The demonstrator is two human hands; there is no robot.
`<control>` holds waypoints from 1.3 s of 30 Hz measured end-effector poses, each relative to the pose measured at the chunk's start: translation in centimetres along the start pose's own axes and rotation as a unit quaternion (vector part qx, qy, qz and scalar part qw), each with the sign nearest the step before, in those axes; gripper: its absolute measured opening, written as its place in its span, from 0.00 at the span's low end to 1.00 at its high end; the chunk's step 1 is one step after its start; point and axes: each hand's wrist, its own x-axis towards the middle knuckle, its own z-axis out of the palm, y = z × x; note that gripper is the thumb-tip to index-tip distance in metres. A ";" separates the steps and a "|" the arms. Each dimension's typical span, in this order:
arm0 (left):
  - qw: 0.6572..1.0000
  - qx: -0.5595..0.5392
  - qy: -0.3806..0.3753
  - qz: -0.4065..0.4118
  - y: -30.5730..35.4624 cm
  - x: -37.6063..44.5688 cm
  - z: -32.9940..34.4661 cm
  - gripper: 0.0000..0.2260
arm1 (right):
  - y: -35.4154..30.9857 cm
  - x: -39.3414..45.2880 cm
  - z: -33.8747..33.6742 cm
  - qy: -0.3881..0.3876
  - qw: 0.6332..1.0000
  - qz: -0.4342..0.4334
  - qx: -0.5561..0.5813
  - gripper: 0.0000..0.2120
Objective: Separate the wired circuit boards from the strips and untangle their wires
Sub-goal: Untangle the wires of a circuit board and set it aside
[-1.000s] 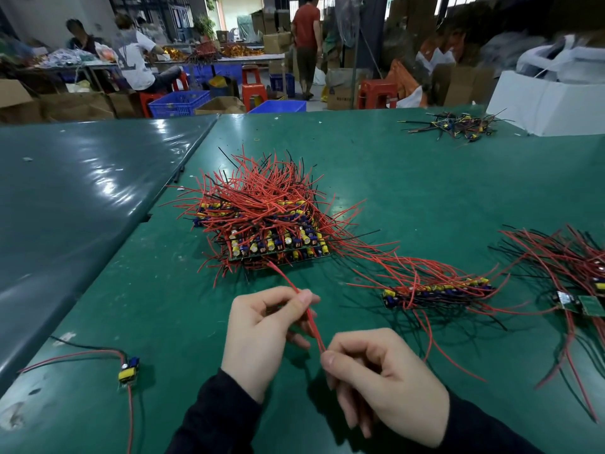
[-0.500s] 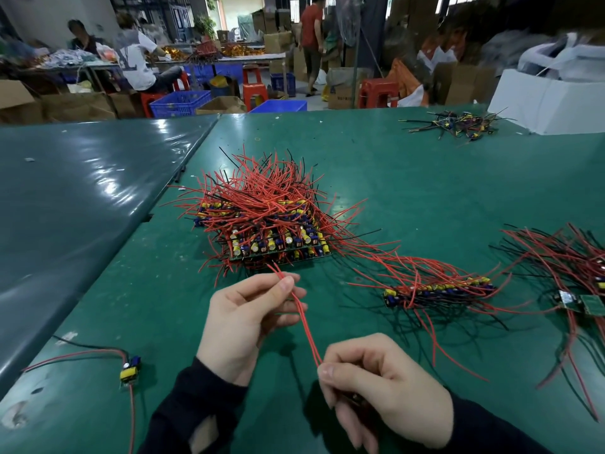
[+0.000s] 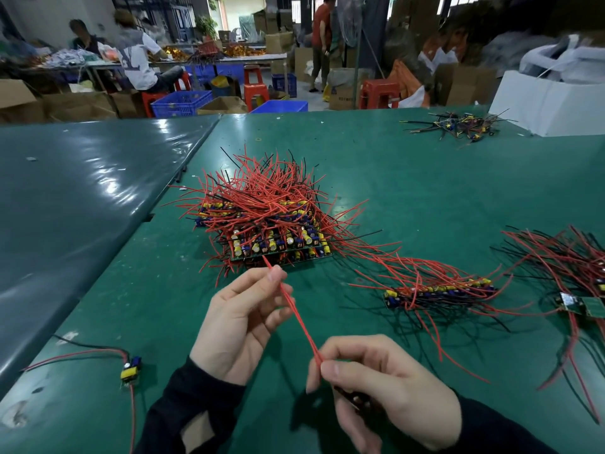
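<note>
both hands pinch one red wire [image 3: 299, 322]: left hand [image 3: 239, 326] nearer the board stack [image 3: 268, 231], right hand [image 3: 383, 388] lower; draw it straight, gently.

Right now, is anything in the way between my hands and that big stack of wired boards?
Nothing visible. Bare green table lies between the left hand and the stack of wired boards. Both hands pinch one red wire stretched toward the right hand.
</note>
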 end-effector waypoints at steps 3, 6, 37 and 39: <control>0.996 0.058 0.041 0.059 0.0 0.0 -0.1 0.04 | 0.4 0.0 0.2 0.030 0.998 -0.003 -0.050 0.08; 0.965 0.153 0.116 0.178 -0.6 0.2 -0.1 0.06 | 0.9 -0.1 0.3 0.097 0.986 -0.013 -0.138 0.09; 0.973 -0.165 0.117 0.114 1.2 0.5 -1.6 0.08 | 0.3 -0.1 -2.9 0.195 0.966 -0.074 -0.153 0.10; 0.959 -0.273 0.033 0.067 1.6 0.1 -2.1 0.18 | 0.2 -0.2 -2.9 0.217 0.950 -0.109 -0.196 0.10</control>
